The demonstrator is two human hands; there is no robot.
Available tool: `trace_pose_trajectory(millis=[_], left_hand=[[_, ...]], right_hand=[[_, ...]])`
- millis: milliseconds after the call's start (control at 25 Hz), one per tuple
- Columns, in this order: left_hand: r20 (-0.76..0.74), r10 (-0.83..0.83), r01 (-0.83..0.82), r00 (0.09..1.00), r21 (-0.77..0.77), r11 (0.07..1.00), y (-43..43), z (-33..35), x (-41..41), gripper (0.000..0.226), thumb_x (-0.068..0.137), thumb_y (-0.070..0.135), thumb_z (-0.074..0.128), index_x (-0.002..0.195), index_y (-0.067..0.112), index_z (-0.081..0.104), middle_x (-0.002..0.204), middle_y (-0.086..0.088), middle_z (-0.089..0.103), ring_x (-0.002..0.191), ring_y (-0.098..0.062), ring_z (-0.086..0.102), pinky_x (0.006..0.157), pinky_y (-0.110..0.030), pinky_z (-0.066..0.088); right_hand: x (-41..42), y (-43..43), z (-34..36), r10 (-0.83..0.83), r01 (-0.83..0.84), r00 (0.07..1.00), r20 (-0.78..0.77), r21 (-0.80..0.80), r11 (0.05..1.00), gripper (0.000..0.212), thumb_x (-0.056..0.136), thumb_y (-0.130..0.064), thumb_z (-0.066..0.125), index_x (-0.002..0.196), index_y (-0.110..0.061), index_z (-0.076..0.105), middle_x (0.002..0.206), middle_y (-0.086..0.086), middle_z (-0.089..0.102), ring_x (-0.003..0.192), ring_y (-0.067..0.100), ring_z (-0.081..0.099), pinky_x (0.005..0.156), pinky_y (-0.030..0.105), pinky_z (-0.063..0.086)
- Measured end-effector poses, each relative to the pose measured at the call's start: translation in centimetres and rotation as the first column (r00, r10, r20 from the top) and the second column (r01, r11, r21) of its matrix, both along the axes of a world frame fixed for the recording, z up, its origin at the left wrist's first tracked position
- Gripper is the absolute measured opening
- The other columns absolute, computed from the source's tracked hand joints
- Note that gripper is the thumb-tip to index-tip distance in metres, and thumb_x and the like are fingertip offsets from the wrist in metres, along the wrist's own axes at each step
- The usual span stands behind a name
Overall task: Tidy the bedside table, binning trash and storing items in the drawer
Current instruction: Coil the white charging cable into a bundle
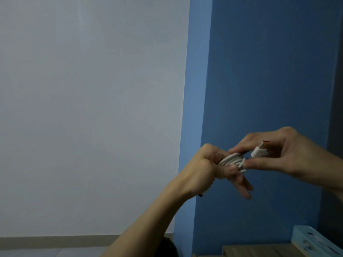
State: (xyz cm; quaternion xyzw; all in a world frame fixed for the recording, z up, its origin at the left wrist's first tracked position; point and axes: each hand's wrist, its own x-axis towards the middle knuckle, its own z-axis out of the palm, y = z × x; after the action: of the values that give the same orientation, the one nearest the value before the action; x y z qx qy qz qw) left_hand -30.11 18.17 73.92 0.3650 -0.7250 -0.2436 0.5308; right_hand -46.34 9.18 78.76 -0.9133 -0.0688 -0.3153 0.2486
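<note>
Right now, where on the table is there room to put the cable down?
Only a strip of the table shows. Its bare wood runs from the left edge to the box; that is the free patch for the cable. The right end is crowded by the box.

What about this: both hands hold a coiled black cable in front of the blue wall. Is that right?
Not quite. The head view shows the cable is white, not black. The left hand and right hand do hold it, coiled, in front of the blue wall.
</note>
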Motion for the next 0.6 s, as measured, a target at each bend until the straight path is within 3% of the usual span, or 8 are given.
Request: trace_pose_trajectory(millis=[160, 320, 400, 520, 600], left_hand=[[-0.3, 0.196, -0.254, 0.934, -0.169, 0.952, -0.2, 0.0, -2.0, 0.034, 0.082, 0.022, 0.054, 0.061, -0.003, 0.064, 0.048, -0.01, 0.063, 0.047, -0.027, 0.065, 0.045, -0.023, 0.049], [-0.603, 0.38, -0.621, 0.701, -0.256, 0.741, 0.1, 0.8, -0.7, 0.05, 0.09, 0.029, 0.047, 0.051, 0.0, 0.061, 0.044, -0.012, 0.057, 0.038, -0.022, 0.056, 0.04, -0.023, 0.044], [-0.561, 0.392, -0.613, 0.729, -0.281, 0.738, 0.6, 0.9, -0.4, 0.041, 0.089, 0.023, 0.048, 0.061, -0.004, 0.061, 0.055, -0.014, 0.059, 0.049, -0.02, 0.061, 0.047, -0.027, 0.051], [-0.403, 0.319, -0.447, 0.858, -0.279, 0.85, 0.7, 0.3, -0.7, 0.028, 0.086, 0.023, 0.048, 0.085, -0.002, 0.06, 0.078, -0.011, 0.061, 0.074, -0.017, 0.062, 0.06, -0.031, 0.056], [-0.31, 0.27, -0.348, 0.912, -0.235, 0.908, 0.8, 0.0, -0.4, 0.032, 0.087, 0.028, 0.049, 0.103, 0.001, 0.059, 0.093, -0.011, 0.063, 0.084, -0.016, 0.063, 0.067, -0.034, 0.057]], right_hand=[[1.8, 0.8, -0.8, -0.073, 0.087, 0.971, 0.228, -0.053, 0.995, 0.011, 0.075, -0.026, 0.071, 0.085, -0.029, 0.075, 0.08, -0.003, 0.071, 0.078, 0.015, 0.069, 0.069, 0.024, 0.055], [2.8, 1.5, -1.4, -0.094, 0.034, 0.922, 0.375, 0.164, 0.986, 0.012, 0.067, -0.015, 0.068, 0.072, -0.024, 0.074, 0.073, -0.005, 0.071, 0.072, 0.012, 0.069, 0.064, 0.023, 0.057], [2.4, 1.5, -1.1, -0.111, -0.02, 0.893, 0.437, 0.284, 0.959, 0.01, 0.062, -0.023, 0.068, 0.068, -0.025, 0.075, 0.071, -0.005, 0.073, 0.069, 0.011, 0.07, 0.061, 0.024, 0.058], [2.2, 1.6, -0.6, -0.153, -0.016, 0.868, 0.473, 0.334, 0.942, 0.016, 0.055, -0.033, 0.067, 0.068, -0.028, 0.075, 0.069, -0.008, 0.074, 0.07, 0.011, 0.072, 0.058, 0.024, 0.057], [2.2, 1.6, -0.5, -0.175, 0.011, 0.865, 0.47, 0.331, 0.943, 0.016, 0.056, -0.034, 0.067, 0.069, -0.03, 0.075, 0.07, -0.009, 0.074, 0.072, 0.011, 0.072, 0.059, 0.024, 0.057]])
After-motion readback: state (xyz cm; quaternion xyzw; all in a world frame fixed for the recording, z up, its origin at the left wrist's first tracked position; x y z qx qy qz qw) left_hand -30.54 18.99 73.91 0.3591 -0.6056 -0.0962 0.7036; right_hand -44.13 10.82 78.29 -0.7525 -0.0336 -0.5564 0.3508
